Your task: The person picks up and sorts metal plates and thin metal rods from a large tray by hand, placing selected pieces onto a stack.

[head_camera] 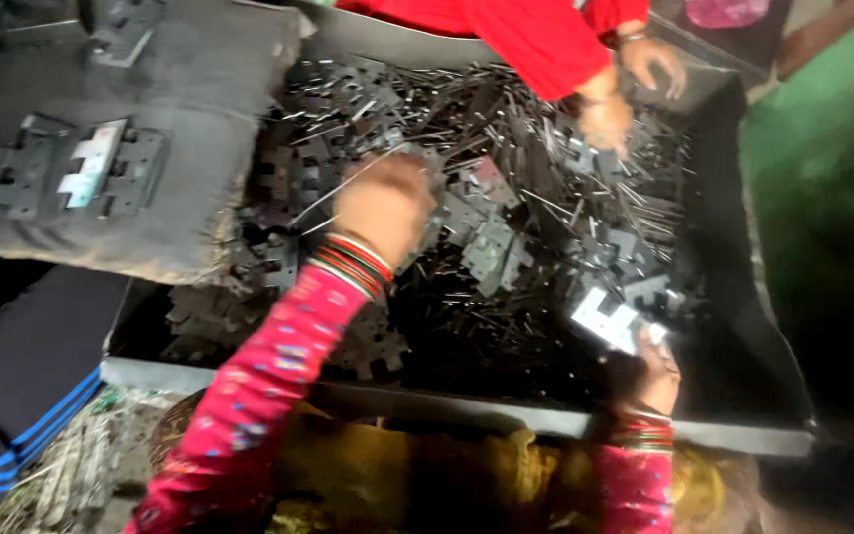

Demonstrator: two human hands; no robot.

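Nearest the camera is a heap of yellow-brown cloth [397, 475], lying against the near rim of a wide, shallow metal tray [447, 407]. The tray is filled with a loose jumble of dark, notched hinge plates [491, 247] mixed with thin metal pins [565, 213], piled deepest across its middle and far side. The left hand [383, 203], in a pink patterned sleeve with striped bangles at the wrist, reaches into the middle of the pile; it is blurred, its fingers curl down among the plates, and whether it grips anything cannot be told. The right hand [656, 371] sits at the near right of the tray, closed on a pale, shiny hinge plate [607, 318] held just above the heap. At the far edge another person in a red sleeve [536, 40] has both hands among the pins. Left of the tray, a dark grey cushion [190, 129] carries a few assembled hinges [76, 173] laid flat side by side.
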